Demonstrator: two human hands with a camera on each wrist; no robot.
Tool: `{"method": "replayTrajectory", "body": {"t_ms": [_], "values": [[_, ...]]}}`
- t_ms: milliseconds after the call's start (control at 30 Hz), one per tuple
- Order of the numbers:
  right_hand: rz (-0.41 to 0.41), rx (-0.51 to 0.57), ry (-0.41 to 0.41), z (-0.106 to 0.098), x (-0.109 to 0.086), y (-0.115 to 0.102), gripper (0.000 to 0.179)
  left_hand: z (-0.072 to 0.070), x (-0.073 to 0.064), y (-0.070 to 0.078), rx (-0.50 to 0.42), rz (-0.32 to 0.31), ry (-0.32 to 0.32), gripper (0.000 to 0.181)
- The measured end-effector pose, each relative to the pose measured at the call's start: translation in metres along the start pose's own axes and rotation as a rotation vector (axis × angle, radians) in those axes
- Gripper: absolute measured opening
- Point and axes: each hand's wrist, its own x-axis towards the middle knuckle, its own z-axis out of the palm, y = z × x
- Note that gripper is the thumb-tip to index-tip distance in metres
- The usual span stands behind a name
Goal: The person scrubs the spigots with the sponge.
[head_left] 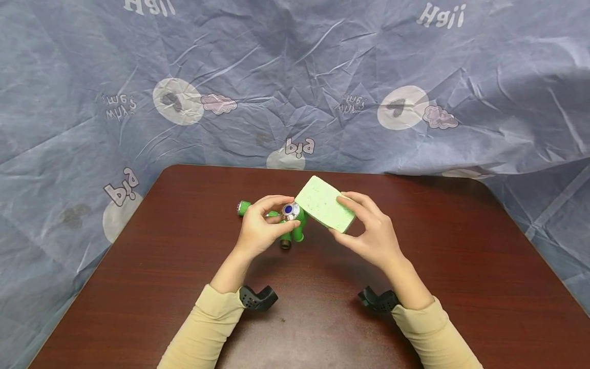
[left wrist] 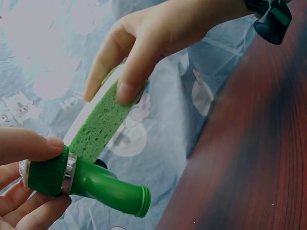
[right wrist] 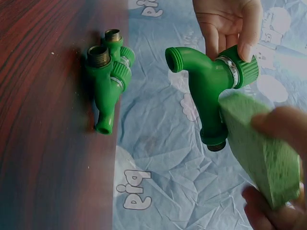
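Observation:
My left hand (head_left: pixel 258 225) grips a green plastic faucet (right wrist: pixel 206 88) by its ribbed knob, thumb on one side and fingers on the other. The knob has a silver cap with a blue centre, and the faucet is held above the table. In my right hand (head_left: pixel 375 233) is a light green rectangular sponge (head_left: pixel 322 202), pinched between thumb and fingers near one end. The sponge's far end lies against the faucet's body just below the knob, as the right wrist view shows. The faucet's spout (left wrist: pixel 139 201) and dark threaded inlet (right wrist: pixel 217 146) point away from the left hand.
More green faucets (right wrist: pixel 105 93) with brass threaded ends lie close together on the dark red-brown table (head_left: pixel 438 246); in the head view the left hand partly hides them. A blue-grey printed cloth (head_left: pixel 295 66) hangs behind the table. Black wrist mounts (head_left: pixel 259 298) stick out from both wrists.

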Motion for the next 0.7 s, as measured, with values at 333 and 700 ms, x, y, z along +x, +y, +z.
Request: {"method": "replayTrajectory", "body": {"t_ms": [333,700], "values": [[0.054,0.079,0.101,0.0007,0.0003,0.0047,0.061,0.0027,-0.0026,0.0122,0.039,0.02,0.055,0.041],[0.128,-0.023,0.159,-0.0009,0.0016,0.0066,0.058,0.0051,-0.0038,0.0113,0.02,0.062,-0.008,0.042]]}}
